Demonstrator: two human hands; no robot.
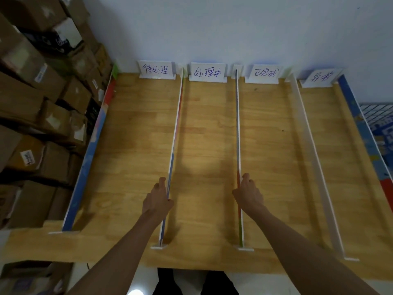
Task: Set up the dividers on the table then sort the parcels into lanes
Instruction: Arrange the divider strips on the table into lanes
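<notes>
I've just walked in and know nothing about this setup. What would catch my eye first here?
Two bare arms reach out over a wooden table: the left hand grips one upright divider and the right hand grips the next divider. The strips split the table into lanes, each with a handwritten sign at the far wall. Brown cardboard boxes are stacked high on the left.

Five dividers (238,133) upright on wooden table (208,135), w/ four lanes

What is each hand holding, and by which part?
The left hand grips the second divider by its top edge near the front end; the right hand grips the third divider likewise.
</notes>
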